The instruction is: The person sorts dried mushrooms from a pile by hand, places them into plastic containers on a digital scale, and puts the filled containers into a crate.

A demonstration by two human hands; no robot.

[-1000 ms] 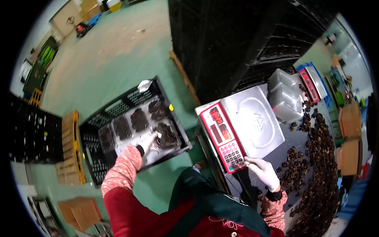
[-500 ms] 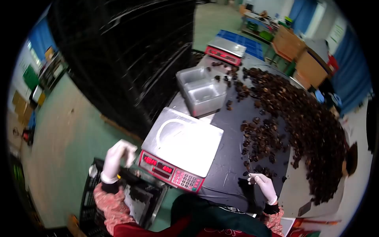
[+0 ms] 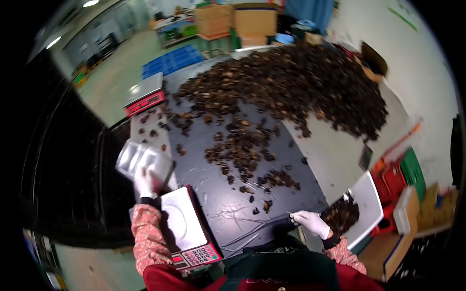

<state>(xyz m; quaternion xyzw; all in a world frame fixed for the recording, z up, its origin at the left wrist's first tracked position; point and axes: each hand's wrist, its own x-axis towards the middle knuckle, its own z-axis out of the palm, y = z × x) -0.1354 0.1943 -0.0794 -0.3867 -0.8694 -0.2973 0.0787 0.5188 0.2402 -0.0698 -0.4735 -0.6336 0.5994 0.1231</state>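
While I watch from afar, the white-gloved left hand [image 3: 145, 183] is at the near side of the clear plastic trays [image 3: 138, 157], which sit just beyond the red-and-silver weighing scale [image 3: 178, 213] on the dark grey table [image 3: 194, 174]. Blur hides its fingers, so I cannot tell whether they grasp. I judge that a sound hold needs 2 points on a rim, light enough to spare thin walls, with the forearm clear of the platform. The white-gloved right hand [image 3: 312, 223] curls its fingers near the table's edge; I cannot tell whether they pinch anything.
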